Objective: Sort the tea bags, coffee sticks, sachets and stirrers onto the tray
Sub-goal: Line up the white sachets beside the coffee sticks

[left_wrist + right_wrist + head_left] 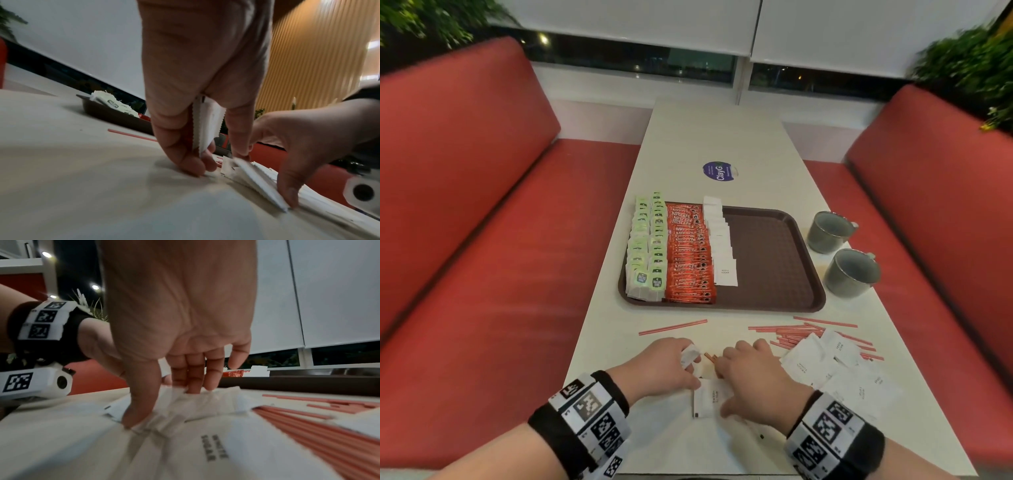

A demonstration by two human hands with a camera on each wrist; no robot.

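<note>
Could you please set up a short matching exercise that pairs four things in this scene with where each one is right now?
1. tea bags
2. stirrers
3. grey cups
4. coffee sticks

a. loose on the table, nearer the person than the tray
b. tray's leftmost rows
c. on the table, right of the tray
d. on the tray, between tea bags and white sachets

Pairs: 1-b, 2-a, 3-c, 4-d

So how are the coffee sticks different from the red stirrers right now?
The coffee sticks lie overlapped in one neat column on the tray; the stirrers lie scattered on the table, off the tray. The coffee sticks are wide printed foil packets; the stirrers are thin and plain. Both are reddish.
</note>
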